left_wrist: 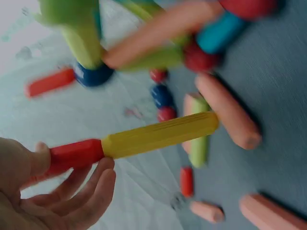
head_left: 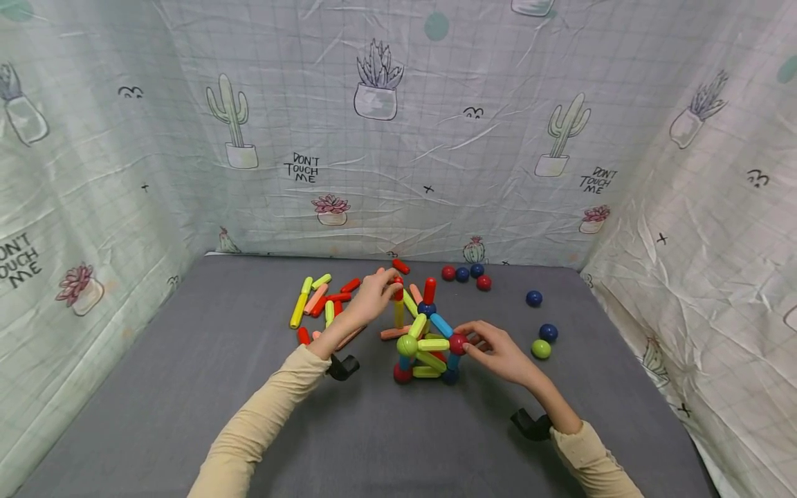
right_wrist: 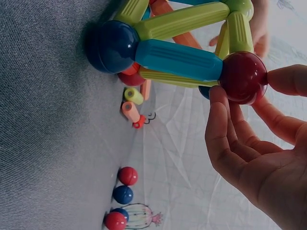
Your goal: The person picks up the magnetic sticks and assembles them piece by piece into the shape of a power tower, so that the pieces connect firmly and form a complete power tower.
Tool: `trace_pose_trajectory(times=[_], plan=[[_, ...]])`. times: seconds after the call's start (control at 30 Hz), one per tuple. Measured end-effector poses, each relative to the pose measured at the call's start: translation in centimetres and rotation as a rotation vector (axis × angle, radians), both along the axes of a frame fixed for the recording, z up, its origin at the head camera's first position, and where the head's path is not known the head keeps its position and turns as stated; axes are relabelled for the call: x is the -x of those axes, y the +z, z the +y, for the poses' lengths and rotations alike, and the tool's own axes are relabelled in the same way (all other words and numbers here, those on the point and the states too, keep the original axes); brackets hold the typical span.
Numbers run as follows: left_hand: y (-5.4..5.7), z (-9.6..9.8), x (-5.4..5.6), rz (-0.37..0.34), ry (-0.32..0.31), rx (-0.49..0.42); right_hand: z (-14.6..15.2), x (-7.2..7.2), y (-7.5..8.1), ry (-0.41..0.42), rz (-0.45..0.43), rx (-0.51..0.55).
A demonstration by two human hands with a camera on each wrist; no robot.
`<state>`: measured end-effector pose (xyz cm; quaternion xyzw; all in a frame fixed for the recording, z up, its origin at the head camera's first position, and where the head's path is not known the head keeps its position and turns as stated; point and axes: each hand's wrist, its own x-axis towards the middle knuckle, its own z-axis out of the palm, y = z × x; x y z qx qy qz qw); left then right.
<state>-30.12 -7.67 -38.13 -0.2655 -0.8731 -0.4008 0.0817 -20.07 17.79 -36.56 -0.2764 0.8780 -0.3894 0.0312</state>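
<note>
A frame of magnetic balls and rods stands on the table, with a lime ball (head_left: 407, 346) and lime rods (head_left: 434, 344) at its front. One short red rod (head_left: 430, 290) points up from a blue ball (head_left: 427, 309) at its back. My left hand (head_left: 372, 297) pinches a red rod (left_wrist: 76, 154) whose end meets a longer yellow rod (left_wrist: 160, 134), hanging just left of the frame. On the frame's upper right corner, my right hand (head_left: 498, 349) holds a dark red ball (right_wrist: 243, 77) between thumb and fingers. A blue rod (right_wrist: 177, 60) joins that ball to a lower blue ball (right_wrist: 112, 47).
Loose red, peach, lime and yellow rods (head_left: 299, 311) lie to the left, partly behind the left hand. Several red and blue balls (head_left: 462, 274) sit at the back. Toward the right are blue balls (head_left: 534, 298) and a lime ball (head_left: 541, 349). A patterned cloth (head_left: 398, 159) encloses the table.
</note>
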Motion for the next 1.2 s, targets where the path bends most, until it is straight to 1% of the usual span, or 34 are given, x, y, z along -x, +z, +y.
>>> trace_pose_trajectory(times=[0.07, 0.1, 0.2, 0.27, 0.3, 0.37, 0.43, 0.5, 0.53, 0.57, 0.6, 0.63, 0.67, 0.7, 0.77, 0.83, 0.9, 0.97, 1.03, 1.07, 1.1, 1.13, 1.2], plan=[[-0.7, -0.7, 0.9, 0.029, 0.060, 0.037, 0.0, 0.0, 0.0, 0.000, -0.003, -0.002], [-1.1, -1.0, 1.4, 0.032, 0.082, 0.044, 0.0, 0.0, 0.0, 0.001, -0.004, -0.003], [-1.9, -2.0, 2.5, 0.008, 0.136, 0.076, 0.0, 0.0, 0.1, 0.002, -0.003, -0.004], [-2.2, -2.6, 3.1, -0.023, 0.175, 0.136, 0.0, 0.0, 0.1, 0.002, 0.001, -0.005], [-2.4, -2.9, 3.2, -0.042, 0.190, 0.179, 0.0, 0.0, 0.1, 0.002, 0.002, -0.006], [-3.0, -3.4, 3.3, -0.051, 0.219, 0.313, 0.0, 0.0, 0.1, 0.001, 0.003, -0.009], [-3.8, -3.8, 3.2, -0.028, 0.232, 0.462, 0.0, 0.0, 0.1, 0.003, 0.005, -0.012], [-4.7, -4.2, 2.9, 0.003, 0.234, 0.581, 0.0, 0.0, 0.1, 0.005, 0.003, -0.013], [-5.0, -4.4, 2.8, 0.018, 0.229, 0.626, 0.0, 0.0, 0.1, 0.006, 0.004, -0.013], [-5.3, -4.6, 2.7, 0.029, 0.227, 0.641, 0.0, 0.0, 0.1, 0.007, 0.004, -0.013], [-5.4, -4.7, 2.7, 0.034, 0.225, 0.630, 0.0, 0.0, -0.1, 0.009, 0.006, -0.011], [-5.3, -4.9, 2.7, 0.030, 0.225, 0.599, 0.2, 0.2, -0.5, 0.008, 0.006, -0.010], [-5.0, -5.0, 2.7, 0.024, 0.225, 0.543, 0.3, 0.4, -0.9, 0.008, 0.007, -0.008], [-4.6, -5.0, 2.7, 0.026, 0.226, 0.484, 0.5, 0.6, -1.3, 0.009, 0.009, -0.007], [-3.6, -4.8, 2.6, 0.053, 0.222, 0.335, 0.8, 1.1, -2.2, 0.011, 0.019, -0.008], [-2.2, -4.1, 2.1, 0.096, 0.184, 0.201, 1.2, 1.6, -3.0, 0.013, 0.029, 0.000], [-0.9, -3.2, 1.4, 0.151, 0.105, 0.105, 1.3, 1.8, -3.3, 0.021, 0.035, 0.012], [0.4, -2.1, 0.3, 0.212, 0.006, 0.047, 1.4, 1.9, -3.4, 0.033, 0.031, 0.032], [1.6, -0.9, -1.0, 0.246, -0.098, -0.007, 1.6, 2.0, -3.5, 0.048, 0.009, 0.056], [2.2, -0.2, -1.6, 0.246, -0.146, -0.036, 1.6, 2.1, -3.6, 0.054, -0.014, 0.071], [2.7, 0.4, -2.2, 0.240, -0.181, -0.057, 1.7, 2.2, -3.6, 0.061, -0.040, 0.085], [3.2, 1.0, -2.8, 0.219, -0.215, -0.080, 1.8, 2.2, -3.7, 0.067, -0.069, 0.097], [3.9, 2.1, -3.7, 0.152, -0.274, -0.123, 1.9, 2.4, -3.7, 0.073, -0.133, 0.127]])
